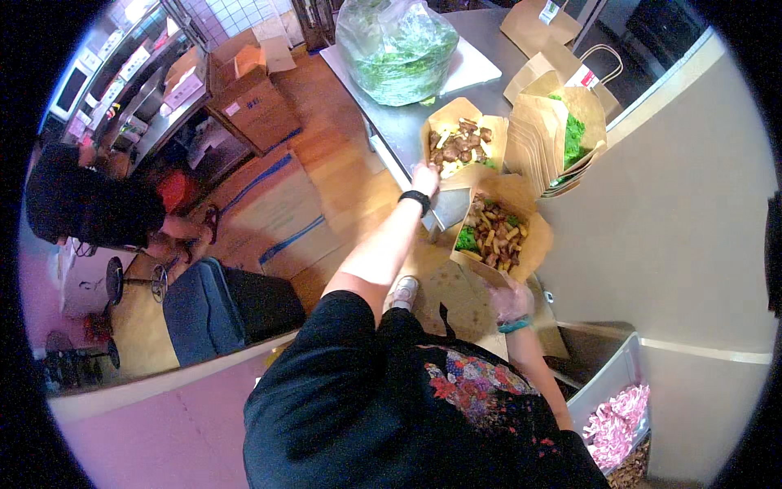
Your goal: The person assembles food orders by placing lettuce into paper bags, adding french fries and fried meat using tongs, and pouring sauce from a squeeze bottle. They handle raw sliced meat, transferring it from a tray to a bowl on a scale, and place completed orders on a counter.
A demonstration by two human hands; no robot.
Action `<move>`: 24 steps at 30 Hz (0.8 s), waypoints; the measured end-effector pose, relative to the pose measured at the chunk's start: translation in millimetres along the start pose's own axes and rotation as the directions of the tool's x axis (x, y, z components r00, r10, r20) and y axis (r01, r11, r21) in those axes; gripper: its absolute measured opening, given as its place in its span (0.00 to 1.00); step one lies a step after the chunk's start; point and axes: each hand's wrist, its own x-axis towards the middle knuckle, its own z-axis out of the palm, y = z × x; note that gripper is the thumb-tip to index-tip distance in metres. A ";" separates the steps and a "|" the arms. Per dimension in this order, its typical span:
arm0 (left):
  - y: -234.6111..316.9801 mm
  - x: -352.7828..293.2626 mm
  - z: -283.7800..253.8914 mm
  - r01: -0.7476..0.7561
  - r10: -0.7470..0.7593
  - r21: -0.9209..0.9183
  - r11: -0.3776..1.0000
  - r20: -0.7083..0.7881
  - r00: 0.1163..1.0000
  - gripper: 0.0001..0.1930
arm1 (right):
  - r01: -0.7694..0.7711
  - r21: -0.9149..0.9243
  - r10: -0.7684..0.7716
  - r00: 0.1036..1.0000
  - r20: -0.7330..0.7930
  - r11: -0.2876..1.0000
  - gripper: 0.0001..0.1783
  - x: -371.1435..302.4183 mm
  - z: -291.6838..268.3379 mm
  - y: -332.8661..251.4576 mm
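Observation:
My right hand (511,300), with a teal band at the wrist, grips the near edge of an open kraft takeout box (535,243). Browned meat chunks, pale fry-like sticks and green leaves fill this box. Farther off, a second open takeout box (461,109) of similar food rests on the metal table's near end. Closed on its near left corner is my left hand (423,181), a black band on that wrist; its fingertips are partly hidden. Just right of the far box stands a stack of nested kraft boxes (528,155), with leafy greens (574,138) in the top one.
A clear bag of shredded greens (397,65) sits on a white board (481,69) on the metal table (379,122). Paper bags (542,69) stand behind the boxes. A wall (660,220) borders the right. A person (90,200) bends at far left, beyond a black bin (232,314).

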 end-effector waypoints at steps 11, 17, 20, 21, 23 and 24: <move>-27.7 102.0 -105.9 0.178 -0.131 -0.120 0.977 0.324 0.937 0.19 | 0.005 -0.560 0.053 0.995 0.088 0.829 0.11 17.8 7.2 43.8; -14.2 115.4 -124.9 0.235 -0.139 -0.141 0.962 0.487 0.862 0.19 | 0.199 -0.463 -0.084 0.963 0.256 0.864 0.16 51.0 -20.1 61.3; -24.1 124.4 -129.5 0.252 -0.166 -0.066 0.966 0.588 0.792 0.20 | 0.203 -0.336 -0.101 0.950 0.296 0.920 0.16 79.2 10.8 62.1; -25.8 120.5 -129.0 0.238 -0.139 -0.095 0.967 0.586 0.798 0.20 | 0.081 -0.214 -0.037 0.978 0.205 0.973 0.17 71.5 52.4 43.4; -30.2 116.2 -131.6 0.234 -0.140 -0.055 0.971 0.661 0.737 0.21 | 0.098 -0.224 -0.065 0.986 0.153 0.970 0.18 69.6 91.6 27.9; -33.0 111.6 -130.2 0.352 -0.197 -0.108 0.930 0.661 0.724 0.21 | 0.215 -0.371 -0.146 0.968 0.207 0.903 0.18 83.1 79.2 36.7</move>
